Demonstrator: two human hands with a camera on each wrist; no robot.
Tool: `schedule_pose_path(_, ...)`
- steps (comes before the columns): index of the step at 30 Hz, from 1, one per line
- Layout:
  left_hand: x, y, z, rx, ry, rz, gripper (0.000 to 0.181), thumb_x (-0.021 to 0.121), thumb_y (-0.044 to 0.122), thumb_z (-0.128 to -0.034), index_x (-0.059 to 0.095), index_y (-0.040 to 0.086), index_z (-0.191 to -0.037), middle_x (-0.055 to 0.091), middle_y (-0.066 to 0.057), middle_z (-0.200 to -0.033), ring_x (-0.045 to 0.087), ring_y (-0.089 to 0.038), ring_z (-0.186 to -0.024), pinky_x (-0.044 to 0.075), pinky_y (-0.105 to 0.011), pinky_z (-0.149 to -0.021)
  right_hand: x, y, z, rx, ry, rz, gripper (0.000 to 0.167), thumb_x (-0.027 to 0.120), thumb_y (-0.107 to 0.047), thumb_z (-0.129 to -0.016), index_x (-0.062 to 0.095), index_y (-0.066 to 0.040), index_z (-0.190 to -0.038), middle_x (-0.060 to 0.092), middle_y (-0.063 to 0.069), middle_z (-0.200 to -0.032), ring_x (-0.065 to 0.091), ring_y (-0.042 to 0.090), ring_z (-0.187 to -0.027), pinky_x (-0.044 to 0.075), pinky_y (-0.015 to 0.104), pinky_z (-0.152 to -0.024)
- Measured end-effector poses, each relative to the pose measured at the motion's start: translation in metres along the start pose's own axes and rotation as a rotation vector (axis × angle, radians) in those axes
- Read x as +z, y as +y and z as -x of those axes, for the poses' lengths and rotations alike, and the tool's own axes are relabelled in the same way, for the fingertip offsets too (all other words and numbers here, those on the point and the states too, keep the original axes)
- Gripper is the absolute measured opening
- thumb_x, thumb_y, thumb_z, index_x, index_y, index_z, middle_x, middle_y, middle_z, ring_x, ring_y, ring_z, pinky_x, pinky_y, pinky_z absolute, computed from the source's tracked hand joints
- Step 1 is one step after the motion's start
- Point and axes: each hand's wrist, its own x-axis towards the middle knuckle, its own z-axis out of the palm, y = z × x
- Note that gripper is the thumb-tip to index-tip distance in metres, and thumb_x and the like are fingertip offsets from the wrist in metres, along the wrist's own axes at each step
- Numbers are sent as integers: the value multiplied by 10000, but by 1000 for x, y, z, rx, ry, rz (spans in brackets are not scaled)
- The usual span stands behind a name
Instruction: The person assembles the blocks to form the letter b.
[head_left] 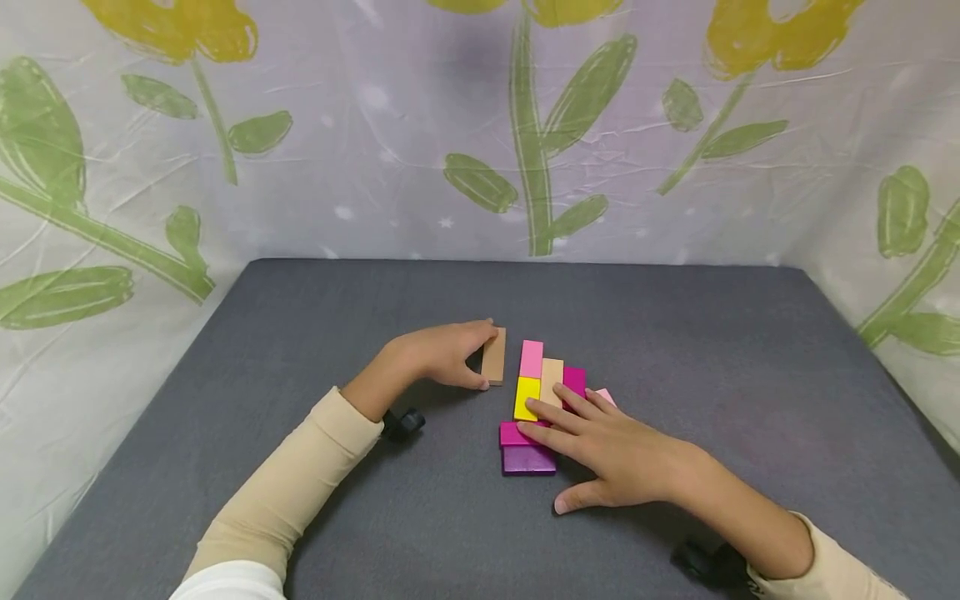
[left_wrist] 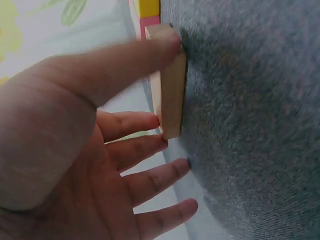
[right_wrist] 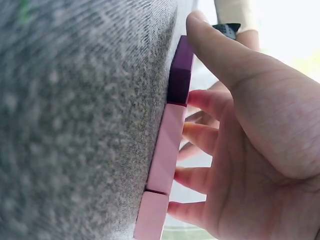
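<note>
A plain wooden block (head_left: 493,357) lies on the grey cloth, a small gap left of the coloured blocks. My left hand (head_left: 447,353) pinches it lengthwise, thumb at the near end and a fingertip at the far end; the left wrist view shows the same wooden block (left_wrist: 172,92). Spread and fairly straight, the fingers of my right hand (head_left: 626,454) rest over the group. Around them are a yellow block (head_left: 527,398), a pink block (head_left: 531,359), another wooden block (head_left: 552,379), a magenta block (head_left: 574,381) and a purple block (head_left: 528,460). My palm hides part of the group.
Dark grey cloth (head_left: 300,533) covers the table. A fabric backdrop with painted flowers (head_left: 390,167) stands behind and at both sides. Dark wrist devices sit under both wrists, the left device (head_left: 405,423) close to the cloth. In the right wrist view, pink blocks (right_wrist: 167,150) line the edge.
</note>
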Motion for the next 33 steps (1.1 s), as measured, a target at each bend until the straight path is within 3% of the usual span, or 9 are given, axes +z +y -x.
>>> schedule_pose_path(4,-1,-6,-5,-50,-6,-35,824,668,361,-969,223,60,-1593,140,-130,-1656,202,-256,-1498,217,-419,-1172,0,0,0,-7,9,4,854,673,-593,-882,321,-261,-1586,210,11,-1652,93,388,-1505,151,713,-1087)
schedule_pose_path(15,-1,-33,-22,-139,112,-91,714,506,315,-1057,141,16,-1592,114,-158,-1655,229,-332,-1482,259,-486,-1149,2,-1,2,-35,44,25,825,638,-603,-903,336,-242,-1581,241,29,-1642,141,411,-1492,184,716,-1074)
schedule_pose_path(21,-1,-35,-27,-152,228,-141,596,537,281,-1049,335,24,-1548,261,-158,-1615,357,-345,-1424,370,-523,-1072,2,-1,2,-36,35,21,830,657,-584,-899,334,-240,-1581,237,29,-1643,134,410,-1493,186,717,-1074)
schedule_pose_path(25,-3,-33,-30,-150,294,-168,381,590,261,-1026,558,35,-1331,372,-160,-1563,480,-356,-1332,463,-510,-960,1,-1,2,-30,27,15,841,679,-563,-892,325,-244,-1585,228,28,-1646,124,406,-1496,179,714,-1078)
schedule_pose_path(28,-3,-33,-33,-170,335,-183,249,602,236,-1020,601,48,-1182,463,-140,-1510,574,-358,-1219,498,-515,-879,1,-1,2,-27,27,18,846,690,-553,-888,321,-248,-1586,223,26,-1648,124,403,-1497,174,710,-1083)
schedule_pose_path(33,-2,-33,-36,-210,368,-206,175,609,223,-1016,610,61,-1082,610,-105,-1336,651,-318,-1018,520,-488,-792,1,0,2,-28,29,28,846,682,-564,-890,320,-249,-1587,220,24,-1649,124,398,-1498,173,708,-1085)
